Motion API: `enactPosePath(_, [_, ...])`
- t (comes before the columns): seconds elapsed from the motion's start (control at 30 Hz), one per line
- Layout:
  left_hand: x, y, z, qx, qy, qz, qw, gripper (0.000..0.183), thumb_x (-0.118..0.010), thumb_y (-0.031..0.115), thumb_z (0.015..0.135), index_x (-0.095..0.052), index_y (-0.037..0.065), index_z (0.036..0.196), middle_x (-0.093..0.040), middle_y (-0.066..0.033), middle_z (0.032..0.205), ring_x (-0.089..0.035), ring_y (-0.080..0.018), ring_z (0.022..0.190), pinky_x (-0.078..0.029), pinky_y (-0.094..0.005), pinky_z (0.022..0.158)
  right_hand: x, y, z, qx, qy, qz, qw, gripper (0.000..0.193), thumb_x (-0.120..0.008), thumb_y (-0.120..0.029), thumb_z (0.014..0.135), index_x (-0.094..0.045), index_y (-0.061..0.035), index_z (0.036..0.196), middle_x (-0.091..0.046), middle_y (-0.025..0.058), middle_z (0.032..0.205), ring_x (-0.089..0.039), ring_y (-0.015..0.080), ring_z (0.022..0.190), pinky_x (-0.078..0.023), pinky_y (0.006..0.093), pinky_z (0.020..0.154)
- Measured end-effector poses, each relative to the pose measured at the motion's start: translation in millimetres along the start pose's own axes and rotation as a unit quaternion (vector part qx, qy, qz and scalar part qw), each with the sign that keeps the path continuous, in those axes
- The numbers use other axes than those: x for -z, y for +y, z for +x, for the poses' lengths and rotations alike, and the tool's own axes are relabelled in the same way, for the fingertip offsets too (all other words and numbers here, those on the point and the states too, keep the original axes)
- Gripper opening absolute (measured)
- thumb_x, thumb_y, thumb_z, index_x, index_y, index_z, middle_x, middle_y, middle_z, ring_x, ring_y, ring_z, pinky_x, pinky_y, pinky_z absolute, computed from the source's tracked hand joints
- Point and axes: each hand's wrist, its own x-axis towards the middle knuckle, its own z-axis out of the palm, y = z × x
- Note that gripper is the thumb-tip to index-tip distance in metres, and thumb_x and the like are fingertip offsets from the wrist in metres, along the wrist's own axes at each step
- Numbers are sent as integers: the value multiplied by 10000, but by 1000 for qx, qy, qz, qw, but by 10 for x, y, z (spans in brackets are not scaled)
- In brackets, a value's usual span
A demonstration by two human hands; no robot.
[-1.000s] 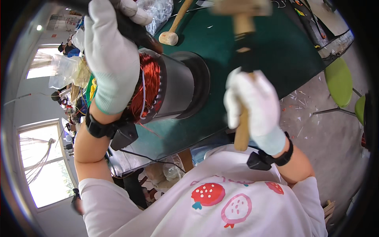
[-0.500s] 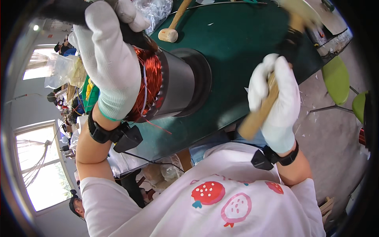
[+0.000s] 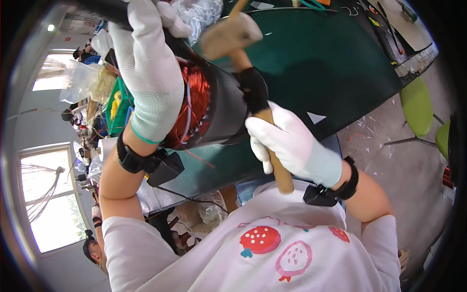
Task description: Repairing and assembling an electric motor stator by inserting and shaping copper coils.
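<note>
My right hand (image 3: 289,141), in a white glove, is closed around the wooden handle of a mallet (image 3: 253,92). The handle has a black wrapped part, and the pale mallet head, slightly blurred, is raised near the top centre. A grey motor stator (image 3: 226,104), shaped like a cylinder, lies on its side on the green table. Red copper windings (image 3: 197,90) bulge from its left end, with a white cord across them. My gloved left hand (image 3: 153,73) wraps around a thick dark bar (image 3: 104,9) above the windings; where the bar ends is partly hidden behind the hand.
A second mallet's handle (image 3: 238,7) shows behind the raised one. Crumpled clear plastic (image 3: 199,14) lies at the table's far side, tools (image 3: 386,29) at the far right. Green chairs (image 3: 416,102) stand to the right. A green crate (image 3: 116,107) and another person (image 3: 95,248) are at left.
My right hand has swung the mallet leftward, from above the table's right side to near the stator. My left hand keeps its grip on the bar. The whole view has shifted slightly.
</note>
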Motion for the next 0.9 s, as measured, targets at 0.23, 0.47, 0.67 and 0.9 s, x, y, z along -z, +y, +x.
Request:
enactPosePath(0.23, [-93,82,-94,-22,13,-36,999,442,-471,446,1105,-540,21,1203,-513,-58,950,-497,-188,830,-476,-397,869,287,-129,-59,234,229,59,943,316,-487,-326,1075,-552,-28,993,-569,62,667,-558,142,532,-463,276,538])
enactPosePath(0.47, [-2,80,-128,-18,-76,-38,996,490,-423,492,1105,-549,28,1203,-505,-55,935,-477,-174,809,-447,-372,807,101,220,-238,-61,57,48,995,210,-590,-235,1031,-553,-32,993,-540,13,660,-508,88,530,-449,260,506])
enactPosePath(0.67, [-390,286,-186,1,-10,-110,994,383,-517,437,1086,-538,64,1169,-521,-23,826,-489,-114,697,-435,-261,665,-186,556,-221,73,110,181,975,174,-475,-192,1068,-519,-47,983,-561,45,681,-544,124,544,-489,279,556])
enactPosePath(0.9, [-469,346,-145,-4,67,20,998,321,-485,343,1105,-558,31,1089,-534,-10,784,-498,-91,689,-420,-222,638,-16,326,-314,157,86,92,980,200,-506,-229,1075,-519,-47,994,-560,44,666,-535,120,528,-459,266,525])
